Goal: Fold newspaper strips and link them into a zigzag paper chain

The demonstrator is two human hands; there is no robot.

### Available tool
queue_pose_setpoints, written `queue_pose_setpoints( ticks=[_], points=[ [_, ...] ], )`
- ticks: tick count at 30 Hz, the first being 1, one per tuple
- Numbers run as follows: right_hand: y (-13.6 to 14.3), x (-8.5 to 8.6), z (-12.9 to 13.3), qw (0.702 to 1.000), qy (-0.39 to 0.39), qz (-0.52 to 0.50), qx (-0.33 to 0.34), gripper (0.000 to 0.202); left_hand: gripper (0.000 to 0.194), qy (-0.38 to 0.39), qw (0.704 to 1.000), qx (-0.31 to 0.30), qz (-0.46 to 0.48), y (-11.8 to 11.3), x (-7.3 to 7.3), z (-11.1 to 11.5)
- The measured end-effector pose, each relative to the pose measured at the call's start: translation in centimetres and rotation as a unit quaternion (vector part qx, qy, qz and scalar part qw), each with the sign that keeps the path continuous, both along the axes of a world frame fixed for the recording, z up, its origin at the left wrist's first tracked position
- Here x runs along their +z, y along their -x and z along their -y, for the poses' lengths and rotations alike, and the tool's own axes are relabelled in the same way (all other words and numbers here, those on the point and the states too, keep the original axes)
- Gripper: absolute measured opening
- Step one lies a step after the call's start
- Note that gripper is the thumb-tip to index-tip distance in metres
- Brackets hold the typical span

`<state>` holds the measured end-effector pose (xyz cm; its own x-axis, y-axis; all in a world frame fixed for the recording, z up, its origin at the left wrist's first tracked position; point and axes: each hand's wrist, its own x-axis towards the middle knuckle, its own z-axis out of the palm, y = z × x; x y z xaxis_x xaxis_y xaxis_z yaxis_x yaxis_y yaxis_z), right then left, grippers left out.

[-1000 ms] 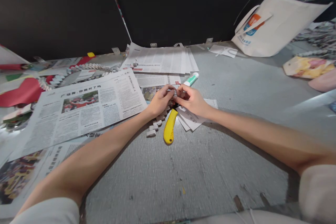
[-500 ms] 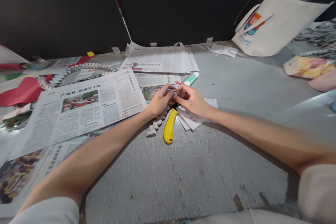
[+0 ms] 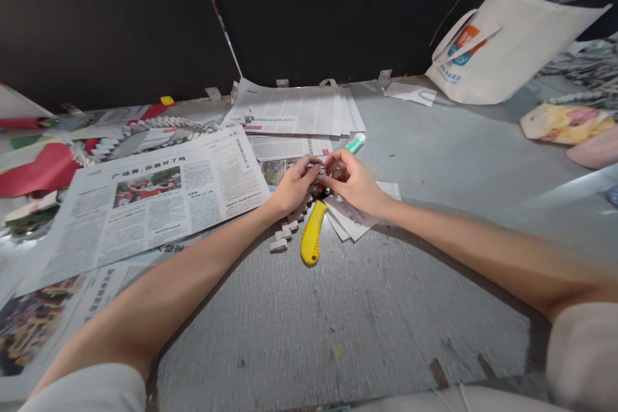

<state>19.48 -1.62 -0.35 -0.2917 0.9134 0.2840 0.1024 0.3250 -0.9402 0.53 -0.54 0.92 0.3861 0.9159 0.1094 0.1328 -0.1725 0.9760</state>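
My left hand [image 3: 295, 187] is closed, its thumb and fingers pinching the upper end of a zigzag chain of folded newspaper strips [image 3: 284, 233]. The rest of that chain runs out below the left palm onto the grey surface. My right hand [image 3: 356, 181] meets it fingertip to fingertip, thumb and index finger pinched at the same end of the chain. Much of the paper there is hidden by the fingers. A yellow-handled tool [image 3: 313, 235] lies just below the hands, its dark far end partly covered. Beyond the right hand is a green and white tube [image 3: 356, 143].
White paper slips [image 3: 352, 225] lie under my right wrist. Newspaper sheets [image 3: 203, 199] spread to the left, with another stack [image 3: 294, 106] at the back. A longer folded-paper chain [image 3: 101, 145] curves at far left. A white tote bag [image 3: 512, 38] stands by the black wall [image 3: 338, 13].
My right hand's fingers have shifted slightly and arch higher over the paper, covering more of the green and white tube. My left hand and the yellow-handled tool are practically unchanged.
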Motion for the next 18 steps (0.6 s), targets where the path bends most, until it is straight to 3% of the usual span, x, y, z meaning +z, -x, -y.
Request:
queue_pose_setpoints(
  ticks=[18],
  points=[
    [-0.03,0.32,0.22,1.000,0.004,0.023,-0.002,0.032,0.016,-0.024,0.999,0.012,-0.024,0.36,-0.05,-0.01]
  ],
)
